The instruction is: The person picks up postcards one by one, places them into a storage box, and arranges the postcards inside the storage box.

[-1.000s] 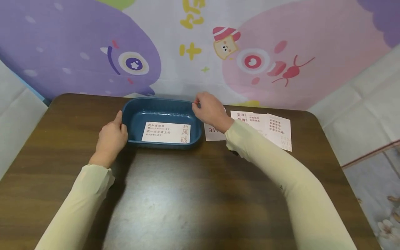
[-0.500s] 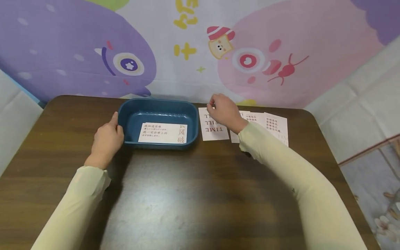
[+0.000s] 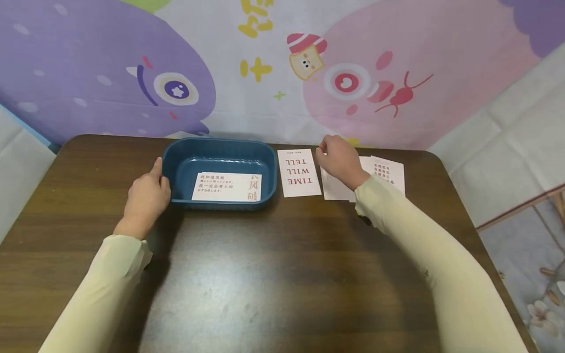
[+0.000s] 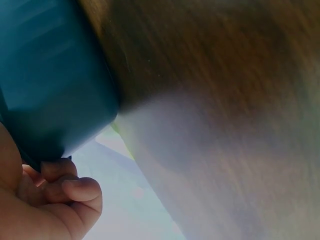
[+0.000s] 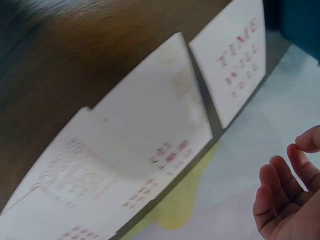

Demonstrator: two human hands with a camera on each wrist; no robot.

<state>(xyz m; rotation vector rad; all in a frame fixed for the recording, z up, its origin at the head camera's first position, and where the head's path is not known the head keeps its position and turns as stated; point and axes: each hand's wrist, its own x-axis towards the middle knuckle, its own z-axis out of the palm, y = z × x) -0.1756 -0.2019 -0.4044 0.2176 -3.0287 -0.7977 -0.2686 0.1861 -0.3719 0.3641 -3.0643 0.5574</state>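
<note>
While the bin [image 3: 225,206] holds cards [image 3: 220,188], the left hand [image 3: 147,200] grips it, right hand [image 3: 343,160] loosely curled, empty.

Apparently a room in a home, its kind unclear.
A creased cloth [image 3: 251,108] with big purple and pink cartoon characters hangs right behind the brown wood-grain table [image 3: 265,264], pale tiles [image 3: 514,147] cover the wall on the right, and below a thin reddish strip [image 3: 521,207] that wall turns to a flower pattern [image 3: 543,316].
</note>
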